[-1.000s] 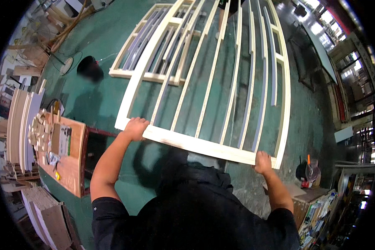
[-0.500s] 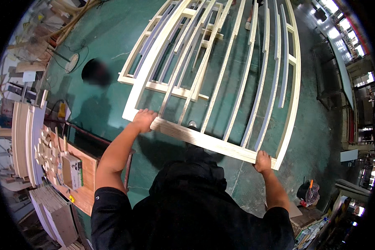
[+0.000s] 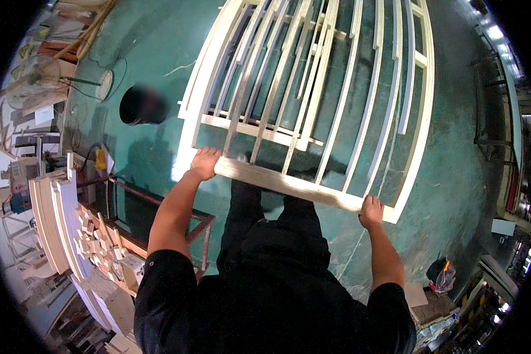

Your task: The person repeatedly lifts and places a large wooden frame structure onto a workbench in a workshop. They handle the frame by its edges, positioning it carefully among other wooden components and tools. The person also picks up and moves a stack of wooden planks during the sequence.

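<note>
A large slatted wooden frame (image 3: 283, 187) of pale timber stretches away from me above the green floor. My left hand (image 3: 206, 163) is wrapped over its near rail close to the left corner. Near the right corner, my right hand (image 3: 371, 212) grips the same rail, fingers curled over the top edge. Long slats, some with grey-blue sides, run from the near rail toward the far end, which lies beyond the picture's top. Underneath or behind its left part shows a second, similar wooden frame (image 3: 251, 128).
At left are a dark red metal stand (image 3: 202, 227), stacked pale boards (image 3: 48, 221) and a heap of small wood blocks (image 3: 94, 242). A black round bin (image 3: 137, 106) stands on the floor (image 3: 159, 53). At lower right sits a clear plastic bag (image 3: 445, 276) with something orange.
The held frame and both my hands have shifted against the surroundings, and the frame now points more straight ahead. My legs now show below the near rail. Both hands keep their grip.
</note>
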A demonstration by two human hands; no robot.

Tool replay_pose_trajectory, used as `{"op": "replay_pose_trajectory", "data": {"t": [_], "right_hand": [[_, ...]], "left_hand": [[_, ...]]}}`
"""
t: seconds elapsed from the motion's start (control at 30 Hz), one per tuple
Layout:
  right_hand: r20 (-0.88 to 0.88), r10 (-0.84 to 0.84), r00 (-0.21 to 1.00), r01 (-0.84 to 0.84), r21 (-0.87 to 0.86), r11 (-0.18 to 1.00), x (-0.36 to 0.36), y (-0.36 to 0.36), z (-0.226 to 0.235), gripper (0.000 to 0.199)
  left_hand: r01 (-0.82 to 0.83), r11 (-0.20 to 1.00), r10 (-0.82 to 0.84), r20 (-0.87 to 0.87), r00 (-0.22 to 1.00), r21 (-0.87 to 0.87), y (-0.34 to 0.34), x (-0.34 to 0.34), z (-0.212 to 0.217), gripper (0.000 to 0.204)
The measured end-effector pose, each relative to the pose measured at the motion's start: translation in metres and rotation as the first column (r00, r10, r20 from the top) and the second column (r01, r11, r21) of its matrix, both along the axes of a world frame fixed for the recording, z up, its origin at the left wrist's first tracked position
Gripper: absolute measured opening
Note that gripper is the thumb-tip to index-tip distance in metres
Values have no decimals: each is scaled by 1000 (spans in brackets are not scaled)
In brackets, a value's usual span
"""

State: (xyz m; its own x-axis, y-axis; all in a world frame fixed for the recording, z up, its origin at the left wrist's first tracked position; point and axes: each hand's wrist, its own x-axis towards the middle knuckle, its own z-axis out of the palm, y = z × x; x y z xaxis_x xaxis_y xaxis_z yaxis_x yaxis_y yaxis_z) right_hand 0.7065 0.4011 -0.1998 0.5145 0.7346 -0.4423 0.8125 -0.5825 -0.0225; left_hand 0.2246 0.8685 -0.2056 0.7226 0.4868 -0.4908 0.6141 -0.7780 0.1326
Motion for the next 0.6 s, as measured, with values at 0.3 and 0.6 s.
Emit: {"op": "replay_pose_trajectory", "data": {"t": [0.3, 0.6], "right_hand": [[-4, -79, 997, 78, -145, 986, -109, 151, -79, 52], [-6, -93, 996, 90, -203, 975, -168, 295, -151, 61]], "left_hand": [[-3, 1000, -1, -124, 992, -27, 150, -81, -91, 37], [-3, 1000, 2, -124, 992, -10, 297, -141, -151, 40]]}}
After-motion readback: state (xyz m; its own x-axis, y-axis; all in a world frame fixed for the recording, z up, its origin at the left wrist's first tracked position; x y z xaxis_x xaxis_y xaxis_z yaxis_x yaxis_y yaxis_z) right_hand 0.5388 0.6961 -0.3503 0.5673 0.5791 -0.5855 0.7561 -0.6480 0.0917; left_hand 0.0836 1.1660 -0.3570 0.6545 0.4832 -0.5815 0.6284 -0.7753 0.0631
